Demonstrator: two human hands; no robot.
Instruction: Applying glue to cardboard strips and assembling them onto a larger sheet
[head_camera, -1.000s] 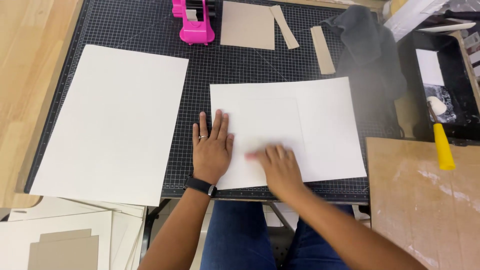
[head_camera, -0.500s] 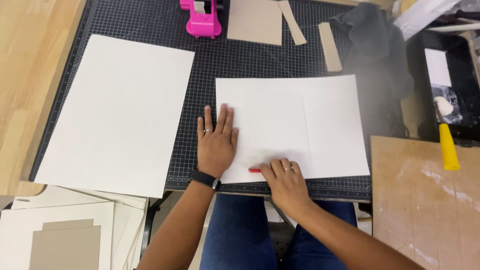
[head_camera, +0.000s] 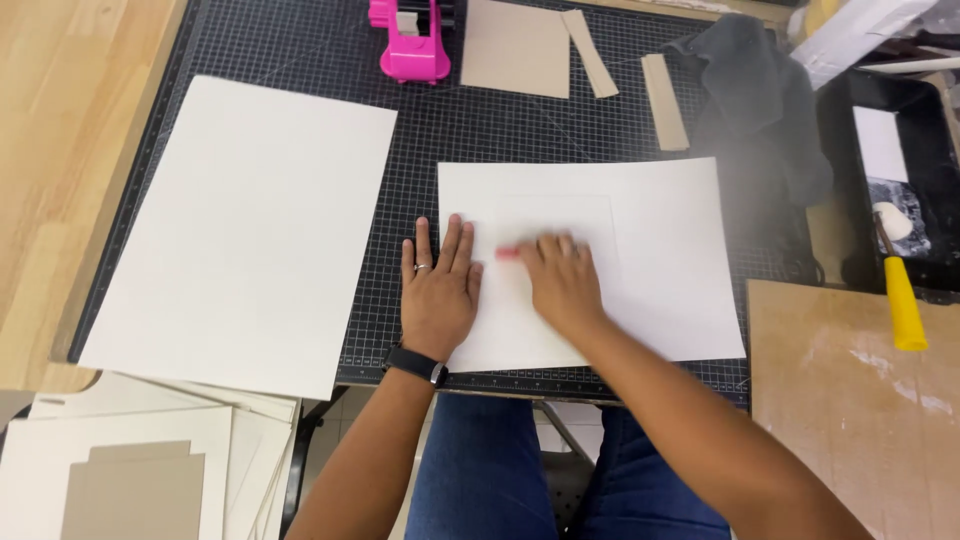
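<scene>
1. Sheet of white paper flat on the gridded cutting mat, close to its near edge, right of centre.
2. Left hand spread wide, palm down, pinning the left edge.
3. Right hand curled around a small pink tool, pressed to the sheet, blurred.
4. Faint rectangle showing through the left half; probably partway rubbed down, amount left unclear.
5. Long axis left to right, short edges facing left and right.
</scene>
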